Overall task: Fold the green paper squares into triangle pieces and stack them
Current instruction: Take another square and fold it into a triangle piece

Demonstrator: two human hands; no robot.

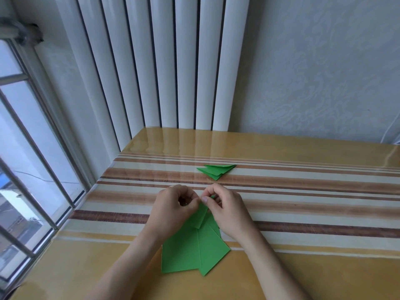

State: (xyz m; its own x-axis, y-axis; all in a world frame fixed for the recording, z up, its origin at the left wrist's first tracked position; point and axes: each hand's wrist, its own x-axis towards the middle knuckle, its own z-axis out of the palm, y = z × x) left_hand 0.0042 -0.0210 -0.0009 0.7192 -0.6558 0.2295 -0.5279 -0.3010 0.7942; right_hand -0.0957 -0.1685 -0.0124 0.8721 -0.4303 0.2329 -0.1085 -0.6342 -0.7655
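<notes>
A small green paper piece [199, 217] is lifted just above the table, partly folded. My left hand [173, 210] pinches its upper left edge, and my right hand [225, 210] pinches its top corner with thumb and fingers. Beneath my hands lie loose green paper squares [186, 252], overlapping and fanned toward me. Farther back on the striped cloth sits a stack of folded green triangles [217, 171], points spread left and right.
The table [303, 267] has a glossy yellow top with brown and cream stripes. A white radiator [162, 72] stands behind it. A barred window [26, 169] runs along the left edge; a pale wall is at the right.
</notes>
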